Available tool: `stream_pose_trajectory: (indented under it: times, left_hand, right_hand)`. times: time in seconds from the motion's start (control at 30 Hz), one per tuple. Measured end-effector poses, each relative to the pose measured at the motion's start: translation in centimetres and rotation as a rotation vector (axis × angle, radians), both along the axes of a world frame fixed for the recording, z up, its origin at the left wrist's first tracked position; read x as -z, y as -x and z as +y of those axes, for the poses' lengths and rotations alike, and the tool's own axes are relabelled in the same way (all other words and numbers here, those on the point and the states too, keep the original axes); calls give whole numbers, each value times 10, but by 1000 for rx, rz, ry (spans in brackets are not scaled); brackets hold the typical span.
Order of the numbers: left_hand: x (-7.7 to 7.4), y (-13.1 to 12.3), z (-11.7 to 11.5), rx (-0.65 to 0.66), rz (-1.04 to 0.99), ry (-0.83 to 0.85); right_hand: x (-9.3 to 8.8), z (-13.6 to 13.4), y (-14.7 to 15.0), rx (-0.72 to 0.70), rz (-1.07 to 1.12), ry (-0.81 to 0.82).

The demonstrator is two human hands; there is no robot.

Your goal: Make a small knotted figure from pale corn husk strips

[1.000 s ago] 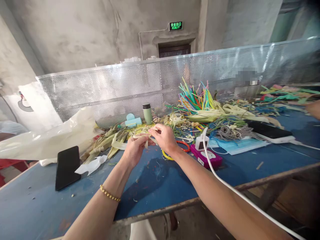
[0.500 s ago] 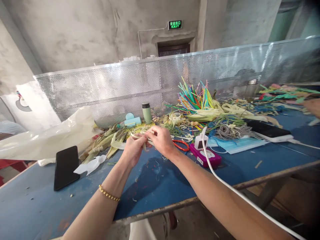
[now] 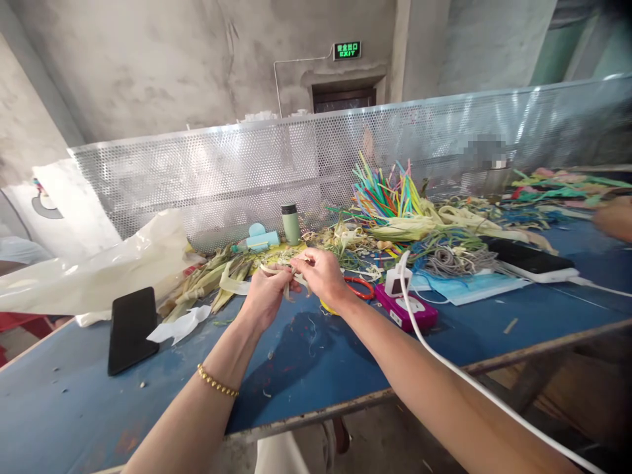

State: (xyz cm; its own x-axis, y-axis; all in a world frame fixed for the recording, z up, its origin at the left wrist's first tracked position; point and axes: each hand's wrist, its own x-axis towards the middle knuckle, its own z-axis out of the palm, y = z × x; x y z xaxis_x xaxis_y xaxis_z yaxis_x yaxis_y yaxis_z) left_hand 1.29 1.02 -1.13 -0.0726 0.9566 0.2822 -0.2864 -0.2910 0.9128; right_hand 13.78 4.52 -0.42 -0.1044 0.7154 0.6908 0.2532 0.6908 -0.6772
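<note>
My left hand (image 3: 266, 293) and my right hand (image 3: 320, 273) meet over the blue table, fingertips pinched close together. Between them they grip a pale strip of corn husk (image 3: 270, 268), one end of which sticks out past the left fingers. Much of the strip is hidden behind my fingers. Just beyond lie loose husk scraps (image 3: 345, 234). Orange scissor handles (image 3: 361, 288) rest beside my right wrist, with a bit of yellow (image 3: 326, 308) showing under it. Dried husks (image 3: 197, 283) lie left of my left hand.
A black phone (image 3: 131, 331) lies at left, near white paper (image 3: 182, 324). A green bottle (image 3: 291, 226) stands behind my hands. A purple box (image 3: 407, 309) with a white charger and cable sits at right. Colourful stems (image 3: 385, 191) stand before the perforated metal screen (image 3: 207, 187). Another person's hand (image 3: 615, 217) is at far right.
My hands stay together on the strip, with only a slight shift of the fingers. A yellow patch now shows beneath my right wrist. The other person's hand has moved slightly.
</note>
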Motion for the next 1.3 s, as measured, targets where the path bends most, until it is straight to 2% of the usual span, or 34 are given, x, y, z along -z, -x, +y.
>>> stream_pose_trajectory:
  times: [0.17,0.23,0.37,0.53,0.8,0.97,1.03,1.1,1.17,1.3]
  left_hand:
    - [-3,5,0,180,-38,37]
    - [-2,8,1,204,-42,25]
    - [0,10,1,150,-22,7]
    - [-3,7,-1,73,-62,13]
    - [-3,5,-1,111,-55,-19]
    - [-2,6,0,103,-60,-53]
    - [-4,9,0,97,-70,-51]
    - [-6,15,-1,112,-84,-22]
    - [-8,21,-1,157,-96,24]
    - [-10,28,-1,264,-125,55]
  right_hand:
    - [-6,2,-5,-12,-13,-28]
    - [-7,3,-5,-14,-26,-36]
    - [-5,4,-5,-36,-12,-22]
    - [0,7,-3,-135,45,93]
    - [1,8,-2,-94,-23,60]
    - [-3,0,-3,3,-80,-45]
    - [-7,0,-7,-71,-80,-29]
    - [-11,1,-12,-199,-39,55]
    - [-13,4,-16,-240,46,119]
    - [-12,6,-17,-346,-72,74]
